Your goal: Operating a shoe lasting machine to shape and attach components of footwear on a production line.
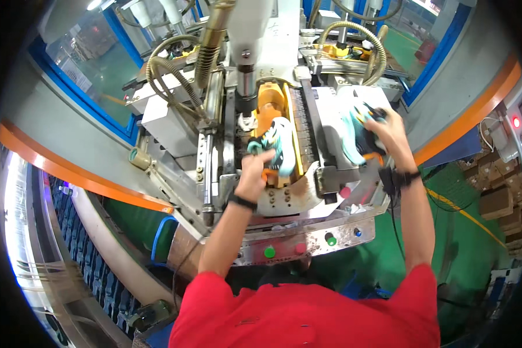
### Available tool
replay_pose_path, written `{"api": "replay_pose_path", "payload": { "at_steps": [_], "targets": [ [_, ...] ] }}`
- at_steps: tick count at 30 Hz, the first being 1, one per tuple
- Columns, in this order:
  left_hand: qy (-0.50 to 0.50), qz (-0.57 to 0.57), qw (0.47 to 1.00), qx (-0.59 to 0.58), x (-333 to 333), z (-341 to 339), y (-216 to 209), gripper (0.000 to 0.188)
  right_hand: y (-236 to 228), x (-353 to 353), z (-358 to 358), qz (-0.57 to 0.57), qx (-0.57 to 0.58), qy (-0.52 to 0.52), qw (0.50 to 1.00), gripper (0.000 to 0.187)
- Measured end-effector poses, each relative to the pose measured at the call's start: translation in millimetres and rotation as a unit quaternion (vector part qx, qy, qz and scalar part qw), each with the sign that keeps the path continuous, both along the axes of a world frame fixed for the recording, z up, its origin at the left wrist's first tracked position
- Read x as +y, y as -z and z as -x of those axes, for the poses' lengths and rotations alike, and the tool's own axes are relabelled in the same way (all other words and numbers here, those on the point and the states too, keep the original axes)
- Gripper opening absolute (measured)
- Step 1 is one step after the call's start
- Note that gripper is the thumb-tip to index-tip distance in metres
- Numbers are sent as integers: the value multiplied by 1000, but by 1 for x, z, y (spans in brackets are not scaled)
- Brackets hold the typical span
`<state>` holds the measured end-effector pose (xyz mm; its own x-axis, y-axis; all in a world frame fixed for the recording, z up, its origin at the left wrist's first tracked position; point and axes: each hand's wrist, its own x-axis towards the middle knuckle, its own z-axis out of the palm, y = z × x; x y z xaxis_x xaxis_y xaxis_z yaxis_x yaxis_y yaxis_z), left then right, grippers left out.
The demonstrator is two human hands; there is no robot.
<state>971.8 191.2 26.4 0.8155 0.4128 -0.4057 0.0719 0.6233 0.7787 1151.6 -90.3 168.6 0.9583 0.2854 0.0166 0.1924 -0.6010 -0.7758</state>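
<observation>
Orange mould: the mould [271, 113] stood at the middle of the machine, with a yellow strip [297, 136] along its right side and a dark-ended ram [246, 95] upright at its left
First shoe: a teal, white and black shoe [281, 148] lay over the near part of the mould
Second shoe: a teal and dark shoe [351, 136], blurred, was well to the right of the mould, above a white cover [329, 119]
Progress: as far as could be judged, one shoe was at the mould and the other had not been set there; whether either had been pressed could not be told
Left hand: the hand [253, 174] was at the near left of the mould, its index finger stretched onto the first shoe, which lay just beyond and right of the fingers; whether thumb and fingers pinched it could not be told
Right hand: the hand [390, 130] was right of the mould, fingers bent and seemingly closed round the second shoe, which reached leftward from them
Control panel: the panel [314, 238] ran on the near side of the mould
</observation>
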Motion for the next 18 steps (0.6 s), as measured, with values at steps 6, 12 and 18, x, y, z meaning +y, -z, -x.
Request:
{"api": "replay_pose_path", "payload": {
  "at_steps": [6, 12, 18],
  "targets": [
    [-39, -5, 999, 38, -47, 192, -77, 39, 70, 187, -28, 176, -8, -134, 975, 38],
    [-277, -41, 956, 91, -88, 343, -107, 50, 175, 283, 6, 204, -113, -89, 968, 53],
    [-482, -44, 862, 151, -150, 423, -74, 38, 157, 276, 67, 181, -220, -117, 951, 43]
  ]
}}
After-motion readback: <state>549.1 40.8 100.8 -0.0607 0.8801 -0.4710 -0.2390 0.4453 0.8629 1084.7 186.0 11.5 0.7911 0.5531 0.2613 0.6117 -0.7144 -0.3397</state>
